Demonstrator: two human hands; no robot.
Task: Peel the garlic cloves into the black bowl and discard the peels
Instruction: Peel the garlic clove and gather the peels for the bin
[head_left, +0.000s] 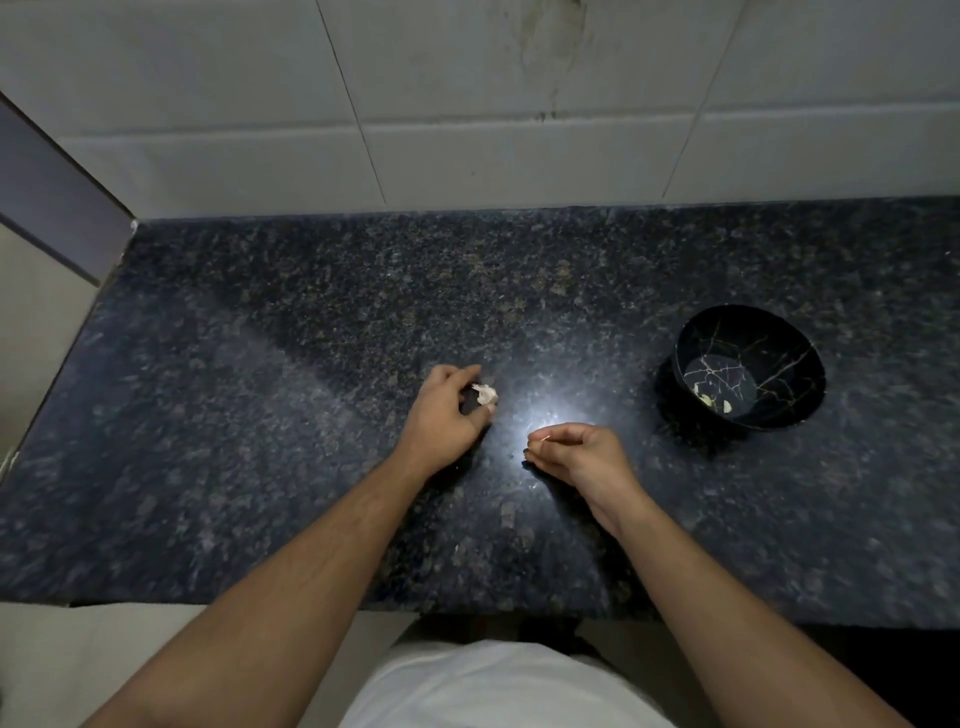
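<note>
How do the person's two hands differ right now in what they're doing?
The left hand grips a pale clump of garlic between its fingers, while the right hand has curled fingers pinching what looks like a thin sliver, too small to identify. The left hand sits farther from the black bowl; the right hand is nearer to it. The left hand shows its back; the right is turned on its side. Both are low over the dark countertop.

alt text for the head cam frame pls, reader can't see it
A person's left hand pinches a pale garlic piece on a dark granite counter, while the right hand, fingers curled, sits beside it. A black bowl holding a few peeled cloves stands to the right, against a tiled wall.
</note>
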